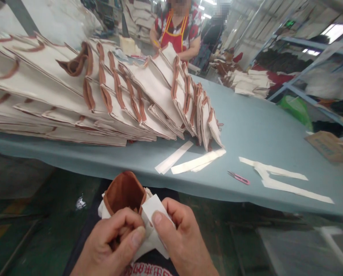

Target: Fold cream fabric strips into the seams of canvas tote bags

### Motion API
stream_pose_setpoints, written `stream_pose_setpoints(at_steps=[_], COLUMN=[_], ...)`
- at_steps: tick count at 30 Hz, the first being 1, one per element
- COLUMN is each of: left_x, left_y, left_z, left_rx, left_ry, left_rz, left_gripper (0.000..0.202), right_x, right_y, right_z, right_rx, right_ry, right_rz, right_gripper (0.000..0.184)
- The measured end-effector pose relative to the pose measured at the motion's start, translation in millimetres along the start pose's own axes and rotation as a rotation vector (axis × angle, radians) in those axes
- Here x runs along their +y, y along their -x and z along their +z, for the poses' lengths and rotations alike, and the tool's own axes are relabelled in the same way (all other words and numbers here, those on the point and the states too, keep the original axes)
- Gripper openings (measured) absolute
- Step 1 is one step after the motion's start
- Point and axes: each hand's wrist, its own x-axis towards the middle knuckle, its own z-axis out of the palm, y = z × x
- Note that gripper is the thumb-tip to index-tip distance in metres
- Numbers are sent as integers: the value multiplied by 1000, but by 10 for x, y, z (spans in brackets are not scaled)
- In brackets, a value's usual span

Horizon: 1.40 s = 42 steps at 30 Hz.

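- I have both hands low in my head view, forearms rising from the bottom edge, the left hand point(115, 239) and right hand point(178, 230) angled inward towards each other.
- My left hand is curled, its thumb and forefinger brought close together on the near edge of the bag point(127, 189); the fingers hide exactly where the cloth is nipped.
- My right hand pinches a white piece point(153, 207), thumb pressed flat on top with the bent fingers behind it.
- The bag lies between and just beyond my hands, its brown lining gaping upward; the white piece sits by its right rim.
- I see the bag in front of the near edge of the surface point(246, 122).
- On the surface, a long pile point(62, 88) of cream, brown-edged bags leans up to the left.
- Pale strips point(175, 157) lie ahead of my hands, with pink snips point(240, 178) to their right.
- Across the surface I see a person in a red apron point(174, 38).
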Motion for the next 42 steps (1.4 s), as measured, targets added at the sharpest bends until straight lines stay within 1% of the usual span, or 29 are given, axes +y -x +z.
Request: stream_pose_setpoints(at_steps=[1, 4, 5, 6, 9, 13, 17, 21, 25, 26, 28, 30, 32, 35, 37, 39, 42], left_x=[29, 85, 99, 113, 171, 247, 248, 262, 340, 347, 331, 288, 260, 292, 333, 341, 260], left_y=[-15, -54, -60, -61, -43, -25, -58, -82, -68, -68, -77, -87, -84, -47, -23, -18, -46], left_z=[-37, -102, -104, -95, -29, 32, -19, -46, 31, 46, 52, 31, 8, 11, 24, 19, -39], left_rx=[-18, -146, -159, -150, -51, -35, -25, -85, 0, 5, -5, -49, -64, -4, 22, 12, -38], left_ry=[5, 17, 16, 10, -22, -54, -114, -171, -152, -135, -96, -51, -23, -53, -98, -130, -134], left_rz=[-27, -94, -109, -118, -124, -94, -59, -47, -67, -78, -94, -93, -100, -122, -96, -58, -14], left_gripper=[51, 55, 55, 53, 49, 49, 46, 44, 44, 44, 44, 46, 47, 46, 44, 44, 49], right_x=[-1, -3, -2, 1, 18, 32, 10, 2, 24, 32, 53, 77, 96, 99, 83, 64, 48], right_y=[6, 35, 48, 61, 91, 91, 76, 55, 26, 21, 16, 17, 20, 25, 27, 28, 32], right_z=[1, -9, -16, -24, -61, -133, -213, -269, -290, -290, -285, -276, -269, -264, -257, -241, -198], right_rx=[-6, -73, -94, -106, -121, -123, -148, -149, -86, -85, -110, -143, -161, -173, -181, -179, -145], right_ry=[28, 129, 168, 204, 267, 241, 185, 223, 280, 265, 208, 147, 99, 68, 56, 47, 57], right_rz=[-6, 3, 11, 15, 22, -2, -84, -161, -303, -303, -249, -180, -140, -138, -161, -165, -119], right_gripper=[33, 28, 27, 27, 28, 32, 25, 25, 28, 28, 27, 27, 27, 27, 24, 24, 29])
